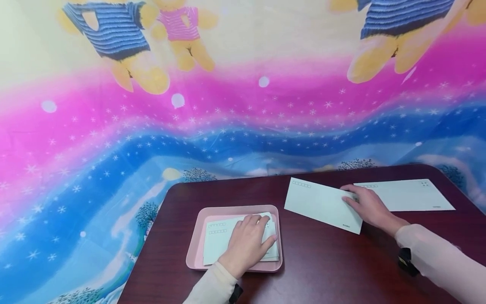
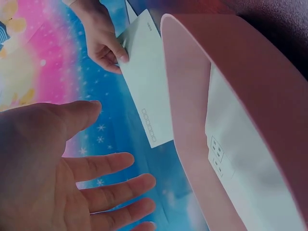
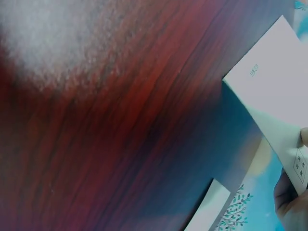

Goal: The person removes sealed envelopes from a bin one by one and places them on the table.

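My right hand point(image 1: 370, 207) pinches a pale envelope point(image 1: 319, 207) by its right end, thumb on the printed face. The right wrist view shows that envelope point(image 3: 274, 91) raised off the table, with part of the hand point(image 3: 296, 211) at the frame's edge. My left hand point(image 1: 247, 242) is over a pink tray point(image 1: 194, 253) holding several pale envelopes point(image 1: 217, 247), hiding part of the top one. In the left wrist view, the left hand's point(image 2: 38, 163) fingers are spread and hold nothing.
Another envelope point(image 1: 414, 196) lies on the dark wooden table point(image 1: 322, 266) at the right, partly behind my right hand. A colourful curtain point(image 1: 243, 105) printed with bears and snowflakes hangs behind the table's far edge.
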`<state>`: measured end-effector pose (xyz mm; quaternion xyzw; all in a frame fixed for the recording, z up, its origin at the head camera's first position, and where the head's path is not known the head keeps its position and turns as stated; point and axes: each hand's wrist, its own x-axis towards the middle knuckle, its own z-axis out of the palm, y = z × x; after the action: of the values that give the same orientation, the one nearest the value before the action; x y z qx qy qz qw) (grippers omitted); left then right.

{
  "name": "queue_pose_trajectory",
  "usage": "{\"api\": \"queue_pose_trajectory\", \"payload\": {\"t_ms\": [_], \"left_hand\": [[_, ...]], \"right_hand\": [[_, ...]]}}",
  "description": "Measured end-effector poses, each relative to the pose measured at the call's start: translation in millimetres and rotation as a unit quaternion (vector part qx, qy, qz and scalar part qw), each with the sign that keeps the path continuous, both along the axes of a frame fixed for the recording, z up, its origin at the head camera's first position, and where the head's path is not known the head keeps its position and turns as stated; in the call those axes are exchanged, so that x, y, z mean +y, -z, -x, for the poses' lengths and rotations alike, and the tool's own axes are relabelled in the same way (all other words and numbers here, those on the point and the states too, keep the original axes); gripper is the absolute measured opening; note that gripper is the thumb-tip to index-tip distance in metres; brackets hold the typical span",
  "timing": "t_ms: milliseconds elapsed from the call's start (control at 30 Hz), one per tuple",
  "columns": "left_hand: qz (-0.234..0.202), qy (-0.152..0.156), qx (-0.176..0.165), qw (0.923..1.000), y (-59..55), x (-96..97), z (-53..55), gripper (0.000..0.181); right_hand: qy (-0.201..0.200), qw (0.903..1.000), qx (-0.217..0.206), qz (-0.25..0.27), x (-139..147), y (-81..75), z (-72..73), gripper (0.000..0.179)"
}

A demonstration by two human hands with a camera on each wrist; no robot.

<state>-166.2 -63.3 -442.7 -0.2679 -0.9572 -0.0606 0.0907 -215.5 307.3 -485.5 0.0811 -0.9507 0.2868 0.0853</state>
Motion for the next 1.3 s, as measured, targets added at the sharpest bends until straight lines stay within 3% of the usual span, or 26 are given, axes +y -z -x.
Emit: {"api": "queue_pose_trajectory", "payload": {"t_ms": [233, 733, 1300], "left_hand": [[0.006, 0.001, 0.002, 1.0, 0.0, 1.7, -0.1, 0.049], [0.014, 0.001, -0.006, 0.9999, 1.1, 8.4, 3.7, 0.05], [0.019, 0.003, -0.017, 0.9997, 0.6, 20.7, 7.1, 0.048]], "right_hand": [[0.0, 0.9991, -0.018, -0.037, 3, 3.0, 7.7, 0.04], [-0.008, 0.9934, 0.034, -0.109, 4, 13.0, 20.7, 0.04], [0.013, 0.9907, 0.033, -0.131, 5, 21.2, 37.6, 0.039]]}}
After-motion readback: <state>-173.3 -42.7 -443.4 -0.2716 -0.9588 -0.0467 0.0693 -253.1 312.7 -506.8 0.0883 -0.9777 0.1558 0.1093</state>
